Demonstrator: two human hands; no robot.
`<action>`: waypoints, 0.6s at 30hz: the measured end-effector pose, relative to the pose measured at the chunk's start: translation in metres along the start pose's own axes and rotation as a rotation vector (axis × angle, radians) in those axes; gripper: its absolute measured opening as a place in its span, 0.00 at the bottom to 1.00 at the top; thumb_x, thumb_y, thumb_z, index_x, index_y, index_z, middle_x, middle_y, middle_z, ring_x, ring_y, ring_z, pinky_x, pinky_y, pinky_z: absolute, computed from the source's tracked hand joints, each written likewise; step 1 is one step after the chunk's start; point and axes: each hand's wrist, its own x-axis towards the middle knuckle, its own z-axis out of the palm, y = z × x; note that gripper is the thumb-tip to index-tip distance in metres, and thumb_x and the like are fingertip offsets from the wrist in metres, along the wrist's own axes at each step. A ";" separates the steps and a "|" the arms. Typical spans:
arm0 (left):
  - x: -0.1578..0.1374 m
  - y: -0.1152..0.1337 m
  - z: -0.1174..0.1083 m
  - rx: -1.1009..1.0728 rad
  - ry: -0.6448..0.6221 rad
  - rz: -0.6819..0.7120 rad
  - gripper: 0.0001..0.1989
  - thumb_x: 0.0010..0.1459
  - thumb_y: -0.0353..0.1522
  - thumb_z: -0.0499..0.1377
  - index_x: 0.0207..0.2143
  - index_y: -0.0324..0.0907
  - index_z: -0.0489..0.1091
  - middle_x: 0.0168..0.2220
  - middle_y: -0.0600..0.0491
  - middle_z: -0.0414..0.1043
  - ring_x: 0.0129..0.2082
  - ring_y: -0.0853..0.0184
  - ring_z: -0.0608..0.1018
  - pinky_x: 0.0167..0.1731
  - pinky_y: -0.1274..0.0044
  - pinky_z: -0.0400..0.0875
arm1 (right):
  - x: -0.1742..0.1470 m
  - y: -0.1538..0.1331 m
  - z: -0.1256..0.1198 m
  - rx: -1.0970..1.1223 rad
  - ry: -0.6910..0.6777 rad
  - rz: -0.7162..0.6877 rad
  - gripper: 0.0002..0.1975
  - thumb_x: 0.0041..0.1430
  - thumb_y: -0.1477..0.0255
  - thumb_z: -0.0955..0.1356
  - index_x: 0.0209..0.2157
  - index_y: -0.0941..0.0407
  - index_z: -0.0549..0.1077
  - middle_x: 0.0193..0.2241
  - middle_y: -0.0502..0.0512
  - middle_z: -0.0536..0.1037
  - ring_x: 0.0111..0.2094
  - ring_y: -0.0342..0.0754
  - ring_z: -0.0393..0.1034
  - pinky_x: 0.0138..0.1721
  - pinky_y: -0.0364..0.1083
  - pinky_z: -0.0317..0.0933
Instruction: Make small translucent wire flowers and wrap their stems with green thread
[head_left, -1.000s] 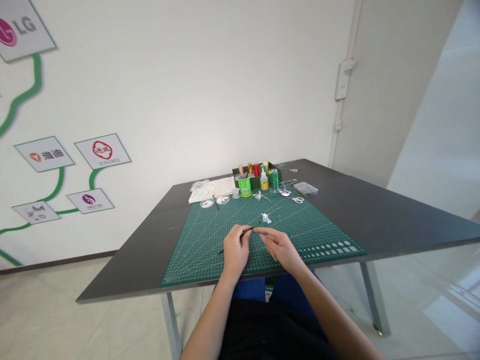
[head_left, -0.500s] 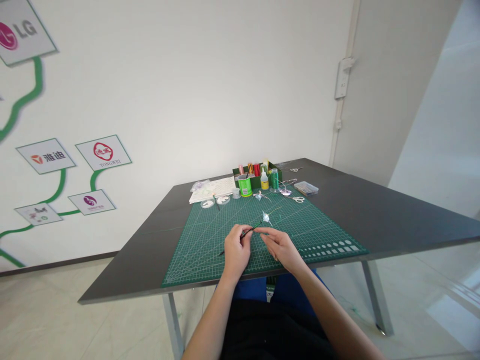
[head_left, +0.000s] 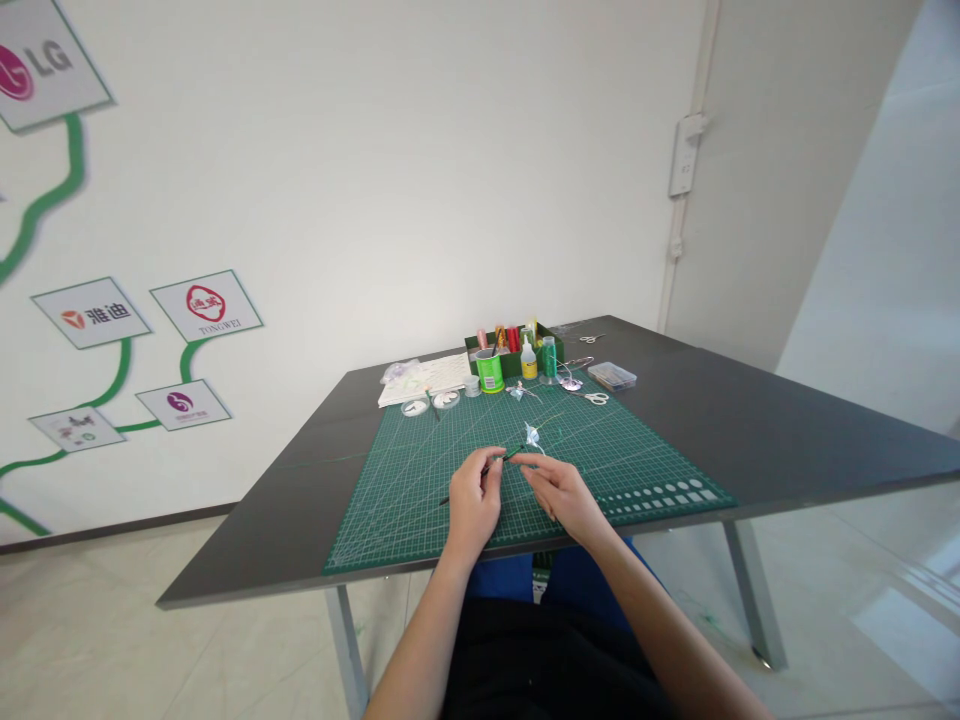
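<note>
My left hand (head_left: 475, 498) is closed around a thin dark stick (head_left: 445, 500), too small in view to tell its exact kind. One end pokes out below the hand on the left, the other points right toward a bit of green at the fingertips. My right hand (head_left: 564, 494) is beside it, index finger reaching to the stick's tip and the other fingers curled. Its thumb is hidden, and whatever it pinches is too small to make out. Just beyond the fingertips, a small pale blue and white ornament (head_left: 532, 435) with thin wires lies on the green cutting mat (head_left: 405, 490).
Along the mat's far edge stand a bright green can (head_left: 490, 372), a glue bottle (head_left: 529, 360), a green tube (head_left: 549, 358) and a box of thread spools (head_left: 556, 345). Scissors (head_left: 596, 398) and a clear case (head_left: 613, 376) lie right; shallow dishes (head_left: 415, 408) and white sheets (head_left: 442, 376) left.
The stick has turned slightly in my left fingers, its lower end a little higher, and more green shows near its tip. My right hand stays almost in place.
</note>
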 end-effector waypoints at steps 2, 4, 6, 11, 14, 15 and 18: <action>0.001 0.000 0.000 0.008 -0.001 0.017 0.12 0.69 0.34 0.52 0.45 0.42 0.75 0.34 0.51 0.75 0.31 0.66 0.75 0.35 0.75 0.68 | 0.000 0.000 0.000 -0.003 -0.003 -0.001 0.28 0.59 0.55 0.67 0.50 0.64 0.76 0.12 0.40 0.56 0.13 0.38 0.47 0.15 0.40 0.44; 0.001 0.000 0.000 0.018 -0.003 0.033 0.11 0.68 0.33 0.53 0.45 0.42 0.75 0.37 0.50 0.76 0.34 0.66 0.76 0.37 0.75 0.69 | 0.000 0.000 0.000 -0.009 -0.003 0.001 0.28 0.60 0.55 0.67 0.50 0.65 0.76 0.12 0.40 0.56 0.13 0.38 0.47 0.15 0.40 0.44; 0.002 -0.001 0.001 0.029 -0.004 0.046 0.11 0.68 0.32 0.53 0.44 0.42 0.75 0.38 0.50 0.76 0.35 0.66 0.76 0.38 0.75 0.69 | 0.000 0.000 0.000 -0.013 0.001 0.004 0.28 0.60 0.55 0.66 0.50 0.65 0.76 0.12 0.40 0.56 0.13 0.38 0.47 0.15 0.40 0.44; 0.002 -0.003 0.001 0.044 0.012 0.077 0.11 0.68 0.31 0.54 0.44 0.41 0.77 0.33 0.51 0.74 0.33 0.67 0.75 0.36 0.76 0.68 | 0.000 0.001 0.000 -0.015 0.003 -0.009 0.27 0.61 0.57 0.66 0.50 0.64 0.76 0.12 0.40 0.56 0.13 0.38 0.47 0.15 0.39 0.43; 0.002 -0.003 0.002 0.045 0.027 0.088 0.12 0.67 0.30 0.55 0.45 0.41 0.78 0.32 0.51 0.73 0.32 0.67 0.75 0.35 0.76 0.67 | 0.000 0.001 -0.001 -0.018 -0.001 -0.021 0.25 0.61 0.58 0.66 0.50 0.64 0.76 0.12 0.40 0.57 0.13 0.38 0.48 0.15 0.40 0.44; 0.002 -0.003 0.002 0.045 0.030 0.090 0.11 0.67 0.30 0.55 0.45 0.42 0.78 0.33 0.51 0.73 0.32 0.67 0.75 0.35 0.76 0.67 | -0.001 0.001 -0.001 -0.016 -0.002 -0.021 0.25 0.61 0.58 0.66 0.50 0.63 0.76 0.12 0.40 0.57 0.13 0.38 0.48 0.15 0.40 0.44; 0.003 -0.002 0.002 0.042 0.039 0.095 0.11 0.67 0.30 0.56 0.44 0.41 0.78 0.33 0.51 0.73 0.32 0.67 0.75 0.35 0.76 0.68 | -0.001 0.001 -0.001 -0.007 -0.003 -0.016 0.25 0.61 0.58 0.66 0.50 0.63 0.77 0.12 0.40 0.57 0.13 0.38 0.47 0.15 0.40 0.43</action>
